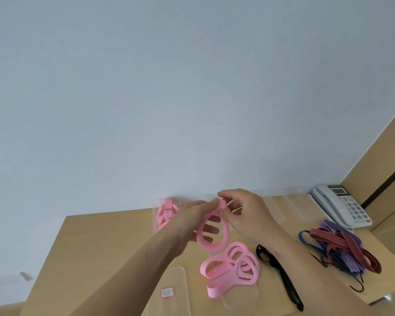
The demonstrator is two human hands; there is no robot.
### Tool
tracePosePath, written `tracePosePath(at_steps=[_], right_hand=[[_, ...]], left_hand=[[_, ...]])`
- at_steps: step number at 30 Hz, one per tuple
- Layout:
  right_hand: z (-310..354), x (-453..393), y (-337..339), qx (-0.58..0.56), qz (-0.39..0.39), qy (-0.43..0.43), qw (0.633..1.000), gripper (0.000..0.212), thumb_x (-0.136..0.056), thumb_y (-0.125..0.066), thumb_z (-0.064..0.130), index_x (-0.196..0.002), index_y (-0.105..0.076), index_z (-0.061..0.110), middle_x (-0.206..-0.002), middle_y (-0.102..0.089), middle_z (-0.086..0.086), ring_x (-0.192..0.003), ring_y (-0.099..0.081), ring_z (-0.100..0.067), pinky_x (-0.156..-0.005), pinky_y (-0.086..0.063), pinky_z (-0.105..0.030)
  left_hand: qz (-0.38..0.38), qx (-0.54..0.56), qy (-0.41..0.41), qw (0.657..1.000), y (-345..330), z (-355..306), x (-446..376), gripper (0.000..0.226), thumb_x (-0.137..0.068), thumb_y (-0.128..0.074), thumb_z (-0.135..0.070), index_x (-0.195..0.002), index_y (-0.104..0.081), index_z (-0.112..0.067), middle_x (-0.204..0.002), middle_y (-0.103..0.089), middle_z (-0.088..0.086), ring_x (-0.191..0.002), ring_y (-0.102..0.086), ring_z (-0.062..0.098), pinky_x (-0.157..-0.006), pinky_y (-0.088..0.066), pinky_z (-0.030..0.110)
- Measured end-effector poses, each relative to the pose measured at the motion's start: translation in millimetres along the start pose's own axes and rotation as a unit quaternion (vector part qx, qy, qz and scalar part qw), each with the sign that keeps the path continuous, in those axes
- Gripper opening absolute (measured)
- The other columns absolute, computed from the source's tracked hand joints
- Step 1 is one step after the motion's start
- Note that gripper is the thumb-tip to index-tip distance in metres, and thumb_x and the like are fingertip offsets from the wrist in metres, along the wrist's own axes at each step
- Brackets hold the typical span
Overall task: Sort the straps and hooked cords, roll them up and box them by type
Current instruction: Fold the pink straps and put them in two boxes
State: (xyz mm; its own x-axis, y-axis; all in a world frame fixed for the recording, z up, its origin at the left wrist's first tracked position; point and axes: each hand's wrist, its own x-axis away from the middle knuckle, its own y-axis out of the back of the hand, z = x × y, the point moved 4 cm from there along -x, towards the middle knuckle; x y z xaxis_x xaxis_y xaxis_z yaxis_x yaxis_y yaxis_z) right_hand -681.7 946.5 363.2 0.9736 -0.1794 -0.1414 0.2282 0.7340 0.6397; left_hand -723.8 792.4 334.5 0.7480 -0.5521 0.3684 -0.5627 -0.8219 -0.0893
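Together, left hand (192,221) and right hand (244,215) pinch the pink strap (212,233) loop's top, apparently hanging lengthwise downward.

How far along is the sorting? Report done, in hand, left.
Done: some rolled pink straps sit in the clear box. In hand: both hands, left hand and right hand, pinch a pink strap loop. Left: loose pink straps, a black strap, the tangled hooked cords.

a pale desk phone (342,205) sits on the wooden table (96,242).
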Motion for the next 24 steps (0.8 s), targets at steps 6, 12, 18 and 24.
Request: tracePosePath(at_steps=[6,12,18,24], right_hand=[[-33.0,-29.6,-4.7,0.005,0.009,0.055,0.998,0.023,-0.083,-0.078,0.018,-0.103,-0.073,0.028,-0.101,-0.065,0.015,-0.089,-0.063,-0.002,-0.077,-0.052,-0.017],[-70.9,-64.5,-1.1,0.009,0.008,0.101,0.995,0.021,-0.076,-0.075,0.008,-0.088,-0.069,0.025,-0.091,-0.061,0.013,-0.084,-0.061,-0.006,-0.073,-0.052,-0.025],[-123.1,-94.0,0.1,-0.023,-0.011,0.113,0.993,0.013,-0.072,-0.074,0.008,-0.072,-0.065,0.016,-0.081,-0.059,0.005,-0.070,-0.060,-0.013,-0.062,-0.051,-0.040],[-159.3,-115.1,-1.0,-0.086,0.065,0.092,0.990,0.012,-0.075,-0.081,0.012,-0.079,-0.072,0.020,-0.087,-0.062,0.007,-0.080,-0.064,-0.015,-0.073,-0.056,-0.040]], left_hand=[[0.004,0.013,0.029,1.000,-11.2,7.3,-34.5,0.040,-0.097,-0.063,-0.050,-0.116,-0.072,-0.016,-0.114,-0.075,0.012,-0.089,-0.075,0.030,-0.088,-0.061,0.048],[0.001,0.105,0.057,0.993,-29.4,0.7,-80.1,0.032,-0.103,-0.060,-0.029,-0.119,-0.069,-0.004,-0.111,-0.077,0.010,-0.095,-0.075,0.038,-0.096,-0.058,0.051],[-0.020,0.140,0.068,0.988,-40.6,7.3,-134.9,0.022,-0.100,-0.060,-0.003,-0.119,-0.064,0.006,-0.107,-0.077,0.014,-0.094,-0.074,0.029,-0.090,-0.061,0.045],[-0.035,0.161,0.118,0.979,-40.3,26.5,-177.6,0.024,-0.095,-0.058,0.010,-0.118,-0.066,0.008,-0.110,-0.074,0.021,-0.099,-0.073,0.032,-0.090,-0.061,0.045]])
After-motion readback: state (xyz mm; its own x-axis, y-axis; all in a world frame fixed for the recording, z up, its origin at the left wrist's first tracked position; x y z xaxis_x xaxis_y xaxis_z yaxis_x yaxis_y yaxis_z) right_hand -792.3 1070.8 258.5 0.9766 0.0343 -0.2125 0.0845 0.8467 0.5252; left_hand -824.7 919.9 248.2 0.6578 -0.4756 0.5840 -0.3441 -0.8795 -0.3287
